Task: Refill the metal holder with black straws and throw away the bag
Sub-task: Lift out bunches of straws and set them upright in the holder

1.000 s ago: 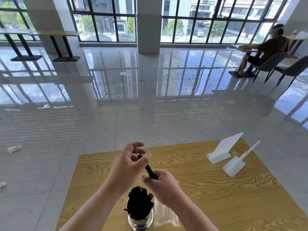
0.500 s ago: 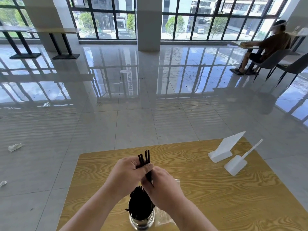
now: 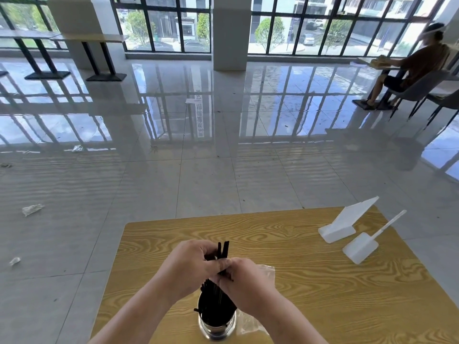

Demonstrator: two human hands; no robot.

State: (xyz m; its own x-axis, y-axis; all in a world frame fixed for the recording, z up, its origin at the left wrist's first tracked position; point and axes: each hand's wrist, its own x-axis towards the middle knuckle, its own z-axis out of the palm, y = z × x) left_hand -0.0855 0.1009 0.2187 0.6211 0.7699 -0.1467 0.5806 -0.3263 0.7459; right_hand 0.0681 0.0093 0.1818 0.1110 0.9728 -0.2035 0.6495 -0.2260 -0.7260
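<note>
Both hands meet above the metal holder (image 3: 216, 324), which stands at the table's (image 3: 323, 294) near edge, full of black straws (image 3: 213, 306). The left hand (image 3: 191, 264) and right hand (image 3: 244, 281) together clasp a small bunch of straws (image 3: 222, 249), tips poking up. The clear bag (image 3: 267, 271) lies just right of the holder.

Brightness: strong daylight fills the room.
Source: the tall windows (image 3: 159, 23) at the far wall.
Glare: the polished floor (image 3: 173, 125) mirrors the panes and frames in pale streaks (rippled nearer the camera).
Shadows: soft and faint on the counter (image 3: 310, 281).
Distortion: wide-angle bending, so window bars and pillars lean at the edges.
Blur: the seated person (image 3: 422, 63) at far right is smeared; the hands (image 3: 218, 269) look slightly soft.
</note>
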